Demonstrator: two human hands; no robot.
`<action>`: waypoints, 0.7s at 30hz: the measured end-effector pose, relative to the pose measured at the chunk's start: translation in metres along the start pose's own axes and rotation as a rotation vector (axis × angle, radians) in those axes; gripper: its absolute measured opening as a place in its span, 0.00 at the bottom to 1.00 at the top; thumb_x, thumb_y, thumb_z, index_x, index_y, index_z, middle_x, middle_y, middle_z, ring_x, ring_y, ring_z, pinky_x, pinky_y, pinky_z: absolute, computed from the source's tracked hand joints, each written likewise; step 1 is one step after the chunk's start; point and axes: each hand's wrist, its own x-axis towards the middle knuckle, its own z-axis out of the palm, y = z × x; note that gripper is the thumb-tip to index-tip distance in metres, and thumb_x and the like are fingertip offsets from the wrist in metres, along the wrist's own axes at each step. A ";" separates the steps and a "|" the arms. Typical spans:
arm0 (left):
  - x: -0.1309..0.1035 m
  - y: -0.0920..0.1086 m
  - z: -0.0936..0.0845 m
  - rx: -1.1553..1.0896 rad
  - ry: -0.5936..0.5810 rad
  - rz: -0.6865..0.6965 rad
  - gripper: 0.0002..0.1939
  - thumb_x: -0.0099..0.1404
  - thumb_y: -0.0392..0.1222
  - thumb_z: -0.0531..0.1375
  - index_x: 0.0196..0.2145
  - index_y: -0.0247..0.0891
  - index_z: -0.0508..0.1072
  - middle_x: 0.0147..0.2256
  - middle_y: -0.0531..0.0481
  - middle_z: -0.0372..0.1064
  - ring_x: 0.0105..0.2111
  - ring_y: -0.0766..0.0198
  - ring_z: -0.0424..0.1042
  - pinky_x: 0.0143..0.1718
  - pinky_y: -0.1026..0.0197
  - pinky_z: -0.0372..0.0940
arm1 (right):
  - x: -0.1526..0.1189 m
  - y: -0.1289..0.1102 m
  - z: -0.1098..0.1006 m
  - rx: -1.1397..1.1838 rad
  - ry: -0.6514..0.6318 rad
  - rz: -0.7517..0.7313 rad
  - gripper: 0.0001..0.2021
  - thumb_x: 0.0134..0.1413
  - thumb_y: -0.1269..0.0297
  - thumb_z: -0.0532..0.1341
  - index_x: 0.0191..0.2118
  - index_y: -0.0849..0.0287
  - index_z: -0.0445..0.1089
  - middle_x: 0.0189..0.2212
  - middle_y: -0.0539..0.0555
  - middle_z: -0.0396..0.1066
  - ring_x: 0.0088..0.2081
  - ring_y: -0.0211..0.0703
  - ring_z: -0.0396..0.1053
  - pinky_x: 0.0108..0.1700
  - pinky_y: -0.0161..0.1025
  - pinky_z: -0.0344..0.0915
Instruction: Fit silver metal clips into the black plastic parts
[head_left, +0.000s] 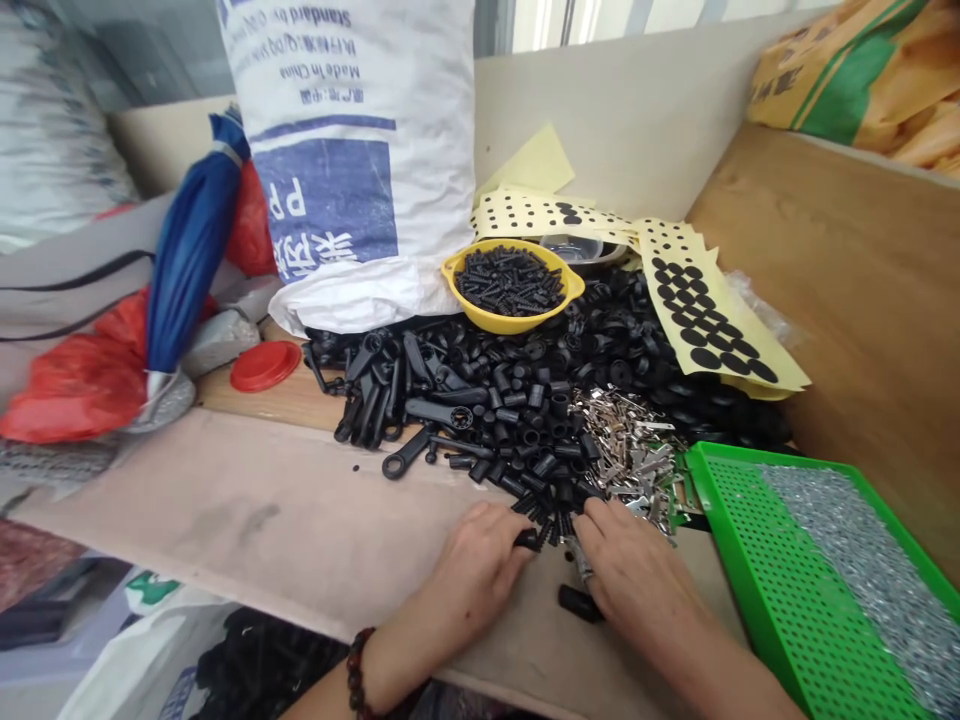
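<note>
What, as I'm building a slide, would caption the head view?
Left hand pinching a black piece, right hand near metal pieces and green tray.

Both forearms reach forward from below; the left hand [486, 555] curls, fingers bent inward, and the right hand [626, 560] arches palm-down nearby.

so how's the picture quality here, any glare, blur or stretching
All in the head view: brightest at the window along the top; the black parts merge into dark clumps in places; fine detail looks soft around the left hand and right hand; the green tray seems stretched toward the lower right corner, probably lens distortion.
</note>
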 end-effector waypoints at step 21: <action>0.027 0.039 -0.014 -0.473 -0.143 -0.030 0.11 0.63 0.33 0.57 0.44 0.38 0.74 0.37 0.50 0.72 0.39 0.63 0.69 0.44 0.64 0.61 | -0.033 0.033 -0.053 0.776 -0.084 -0.035 0.19 0.30 0.80 0.47 0.33 0.54 0.57 0.29 0.49 0.64 0.31 0.40 0.66 0.31 0.33 0.64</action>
